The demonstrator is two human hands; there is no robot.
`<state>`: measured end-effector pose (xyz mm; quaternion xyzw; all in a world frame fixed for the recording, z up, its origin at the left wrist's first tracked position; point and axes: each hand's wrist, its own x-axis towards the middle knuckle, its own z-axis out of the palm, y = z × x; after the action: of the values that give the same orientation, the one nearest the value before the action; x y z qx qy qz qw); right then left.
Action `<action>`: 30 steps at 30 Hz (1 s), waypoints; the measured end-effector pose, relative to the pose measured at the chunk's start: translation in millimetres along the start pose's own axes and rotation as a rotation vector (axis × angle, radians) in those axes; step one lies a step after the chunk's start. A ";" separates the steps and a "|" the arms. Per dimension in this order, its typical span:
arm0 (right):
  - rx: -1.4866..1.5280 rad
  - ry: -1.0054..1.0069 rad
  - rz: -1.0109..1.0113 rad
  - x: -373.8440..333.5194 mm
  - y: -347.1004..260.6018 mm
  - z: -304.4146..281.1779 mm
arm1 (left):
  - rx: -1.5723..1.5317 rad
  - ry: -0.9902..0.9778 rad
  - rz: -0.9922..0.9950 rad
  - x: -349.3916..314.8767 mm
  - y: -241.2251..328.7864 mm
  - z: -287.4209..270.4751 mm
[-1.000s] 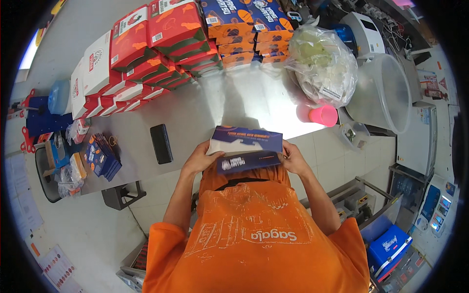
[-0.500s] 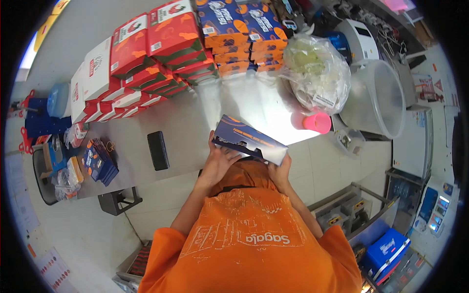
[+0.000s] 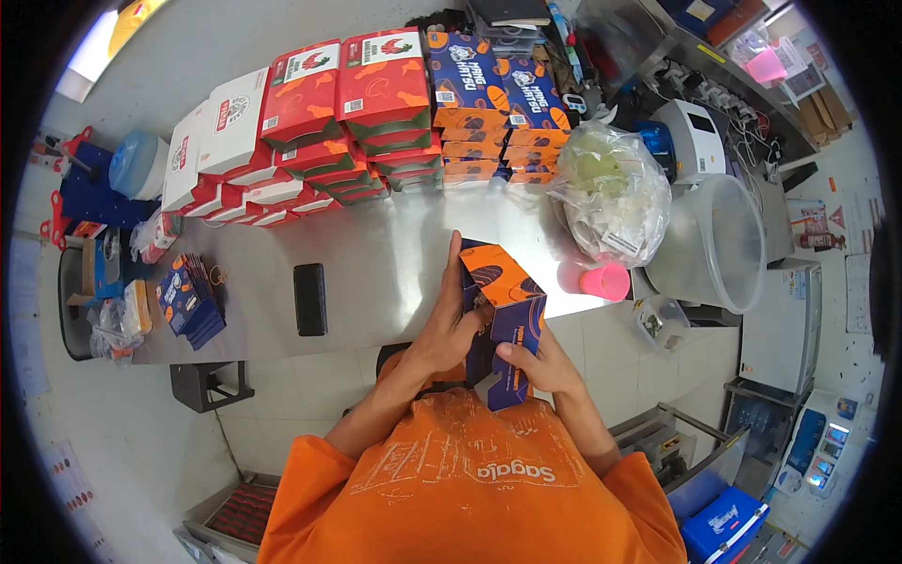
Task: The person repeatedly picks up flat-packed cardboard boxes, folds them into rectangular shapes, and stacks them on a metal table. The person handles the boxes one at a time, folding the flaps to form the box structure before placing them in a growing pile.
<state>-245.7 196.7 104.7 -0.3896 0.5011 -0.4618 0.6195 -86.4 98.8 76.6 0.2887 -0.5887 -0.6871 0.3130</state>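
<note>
Close to my body, past the table's front edge, I hold a navy and orange cardboard box (image 3: 515, 324) between both hands. It stands tilted, with an orange patterned panel at its far end and a cut-out at its near end. My left hand (image 3: 449, 329) grips its left side, fingers stretched along the panel and thumb at the opening. My right hand (image 3: 545, 365) clasps the right side, thumb pressed on the navy face; its other fingers are mostly hidden. Beyond, stacks of similar navy boxes (image 3: 468, 80) and red boxes (image 3: 383, 89) line the back of the table.
A black phone (image 3: 309, 299) lies on the metal table (image 3: 376, 254). Folded navy cartons (image 3: 193, 301) sit at its left end, white boxes (image 3: 221, 122) at back left. Right of me are a pink cup (image 3: 606, 281), a filled plastic bag (image 3: 611, 193) and a clear bucket (image 3: 709, 244).
The box has turned from lying crosswise to pointing away from me, now showing its orange panel. Both hands have shifted their grip around it. My view has tilted slightly.
</note>
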 end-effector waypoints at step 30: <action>0.482 0.098 0.073 7.4 26.5 18.5 | 0.563 0.448 0.124 -14.0 56.9 -5.2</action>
<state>-222.2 197.1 81.3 -0.1894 0.4196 -0.5637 0.6857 -68.4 99.9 132.6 0.4709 -0.6878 -0.3976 0.3835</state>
